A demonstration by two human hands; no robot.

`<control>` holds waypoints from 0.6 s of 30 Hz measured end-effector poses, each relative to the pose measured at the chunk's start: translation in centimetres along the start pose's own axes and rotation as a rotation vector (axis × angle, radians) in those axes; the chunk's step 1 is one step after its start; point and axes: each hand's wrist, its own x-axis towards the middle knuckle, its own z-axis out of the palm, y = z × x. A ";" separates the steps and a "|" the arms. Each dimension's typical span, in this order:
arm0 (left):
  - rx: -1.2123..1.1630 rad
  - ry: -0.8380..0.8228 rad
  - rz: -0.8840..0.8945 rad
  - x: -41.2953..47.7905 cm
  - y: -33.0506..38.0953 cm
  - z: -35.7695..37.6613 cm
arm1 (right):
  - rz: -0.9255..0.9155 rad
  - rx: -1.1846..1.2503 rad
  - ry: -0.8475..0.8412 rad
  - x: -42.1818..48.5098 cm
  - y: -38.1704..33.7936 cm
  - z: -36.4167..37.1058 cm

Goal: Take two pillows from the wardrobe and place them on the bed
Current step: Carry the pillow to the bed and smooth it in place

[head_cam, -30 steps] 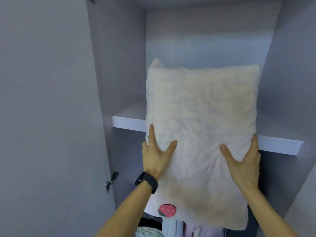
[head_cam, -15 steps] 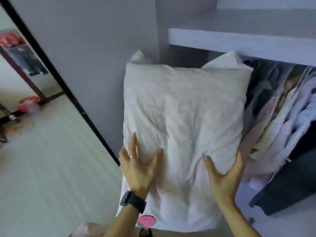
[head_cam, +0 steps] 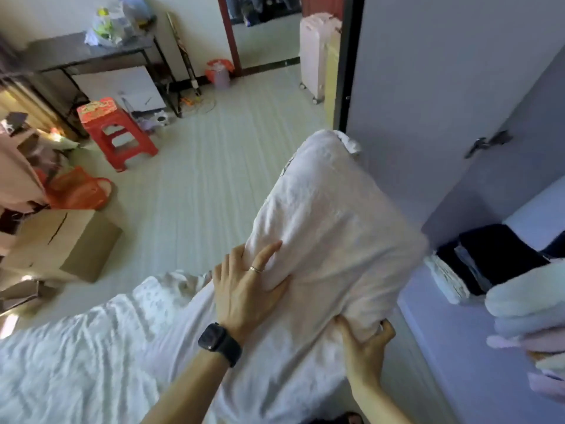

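The right hand (head_cam: 363, 341), nearest the camera, is gripping the lower corner of the cream-white, wrinkled fabric pillow (head_cam: 330, 228), with fingers and thumb curling round it. The left hand (head_cam: 249, 289), above a black wristwatch (head_cam: 218, 342), is pressing flat against the pillow's left face with fingers straight and spread. The step in hand is judged to be the carry to the bed with the crumpled white sheet (head_cam: 76, 347), which is lying just below and to the left. To do it well, the operator should be supporting the pillow from both sides so the soft filling is not sagging. The pillow should then be lowered flat onto the sheet, not dropped at the edge. Both forearms are reaching forward and upward, and the pillow is tilting away to the right. Whether its lower end is touching the sheet cannot be told. Beyond it, the pale grey wardrobe door (head_cam: 428, 87) is standing open. Farther off, a red plastic stool (head_cam: 117, 133) is standing on the pale floor.
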 end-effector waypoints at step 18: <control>0.009 0.419 -0.766 0.9 -21.8 -6.8 | -0.357 -0.307 -0.583 0.1 -9.3 27.0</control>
